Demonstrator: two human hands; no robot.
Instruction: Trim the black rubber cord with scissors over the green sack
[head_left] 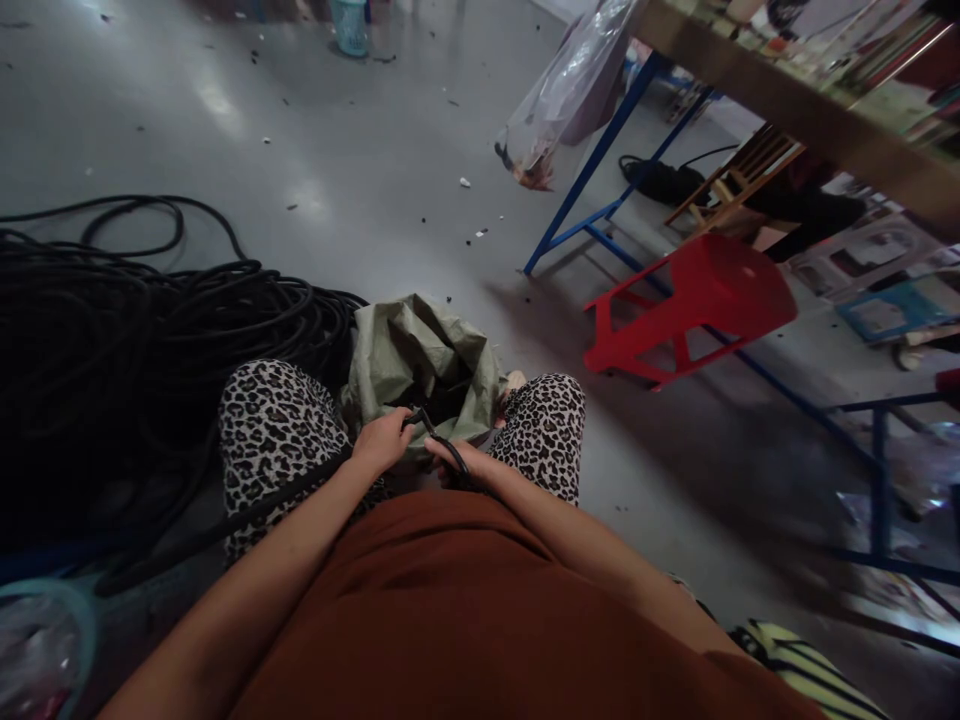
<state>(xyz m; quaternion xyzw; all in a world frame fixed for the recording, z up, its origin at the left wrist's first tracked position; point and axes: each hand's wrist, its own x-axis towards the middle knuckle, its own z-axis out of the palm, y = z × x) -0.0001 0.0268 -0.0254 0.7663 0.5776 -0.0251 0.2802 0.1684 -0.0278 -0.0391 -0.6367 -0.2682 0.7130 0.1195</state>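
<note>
My left hand (381, 441) is closed around a black rubber tube (289, 490), which runs back over my left thigh. A short end of the tube sticks out past my fingers. In my right hand (471, 466) is a pair of scissors (454, 456) with black handles. Their blades meet the tube's end, but whether they are parted is too small to tell. Both hands are over the near rim of an open greenish woven sack (367, 375) between my knees. Dark pieces, hard to make out, lie inside it.
A large heap of black tubing (150, 330) lies to my left, with a teal basin (88, 630) below it. On the right stand a red plastic stool (720, 290) and a blue-legged table (795, 110) with a clear plastic bag (559, 95) hanging at its corner. Small scraps dot the floor.
</note>
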